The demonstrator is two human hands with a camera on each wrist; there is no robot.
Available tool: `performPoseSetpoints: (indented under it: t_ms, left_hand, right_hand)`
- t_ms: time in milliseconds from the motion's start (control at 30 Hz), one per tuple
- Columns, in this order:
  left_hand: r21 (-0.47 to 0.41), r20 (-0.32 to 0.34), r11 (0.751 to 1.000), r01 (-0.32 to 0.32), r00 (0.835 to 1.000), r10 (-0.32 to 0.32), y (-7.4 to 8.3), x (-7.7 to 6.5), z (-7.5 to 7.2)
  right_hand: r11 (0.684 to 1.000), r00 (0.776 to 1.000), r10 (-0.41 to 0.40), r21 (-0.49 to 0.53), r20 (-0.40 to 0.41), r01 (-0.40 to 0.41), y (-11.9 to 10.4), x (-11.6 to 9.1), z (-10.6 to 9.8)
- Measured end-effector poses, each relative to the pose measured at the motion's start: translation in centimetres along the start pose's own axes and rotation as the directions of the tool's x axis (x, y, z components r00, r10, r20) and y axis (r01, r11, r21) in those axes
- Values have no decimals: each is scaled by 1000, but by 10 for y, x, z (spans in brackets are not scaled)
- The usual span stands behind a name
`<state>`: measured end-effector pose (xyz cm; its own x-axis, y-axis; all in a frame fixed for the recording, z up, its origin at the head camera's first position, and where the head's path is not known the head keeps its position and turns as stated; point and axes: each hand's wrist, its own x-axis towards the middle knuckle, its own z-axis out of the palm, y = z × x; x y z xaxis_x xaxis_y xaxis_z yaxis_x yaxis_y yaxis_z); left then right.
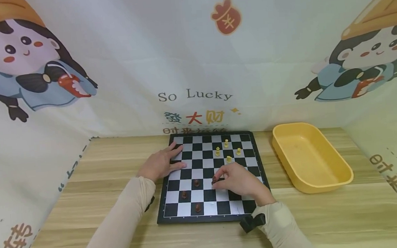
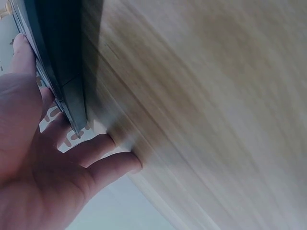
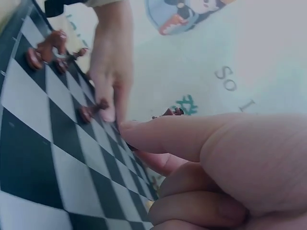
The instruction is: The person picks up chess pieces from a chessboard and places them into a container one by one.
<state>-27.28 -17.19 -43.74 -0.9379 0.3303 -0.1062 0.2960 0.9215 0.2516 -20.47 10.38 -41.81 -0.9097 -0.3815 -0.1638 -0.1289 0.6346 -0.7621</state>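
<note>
Head view, nearest first: two pale sleeves (image 1: pixel 110 222) reach in over a wood-grain surface (image 1: pixel 117 152), with a black strap (image 1: pixel 253 223) at the right wrist. Just past them lies a black-and-white chessboard (image 1: pixel 210 207). Toward its near side stand three brown chess pieces, one (image 1: pixel 198 208) closest to the near edge, another (image 1: pixel 184 194) farther left, and a third (image 1: pixel 197 183) beyond, each on a dark square. Right of that third one, the right grip (image 1: pixel 238 179) pinches a fourth brown piece (image 1: pixel 214 179) between thumb and forefinger over the board; whether its base touches a square cannot be told. The left grip (image 1: pixel 159 163) is released, fingers spread, resting along the board's left edge; the left wrist view shows two fingers stretched out past the board's side. Farther off stand four yellow chess pieces (image 1: pixel 217 151), on the board's far right part. A yellow tub (image 1: pixel 308 156) sits on the surface, well right of the board. Behind everything hangs a white printed cloth (image 1: pixel 129 67) reading "So Lucky".
</note>
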Motion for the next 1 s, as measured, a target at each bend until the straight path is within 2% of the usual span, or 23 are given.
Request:
performPoseSetpoints:
  t_ms: [133, 433, 1000]
  left_hand:
    - [1, -8, 1000, -12, 1000, 12, 1, 0, -1]
    - [-2, 2, 1000, -4, 1000, 4, 1, -1, 0]
    - [-2, -2, 1000, -1, 1000, 1, 0, -2, -2]
  right_hand:
    - [1000, 998, 29, 7, -49, -29, 1, -3, -11]
    - [1000, 994, 30, 2, -106, -30, 8, -8, -27]
    - [997, 994, 56, 55, -99, -50, 13, -9, -32]
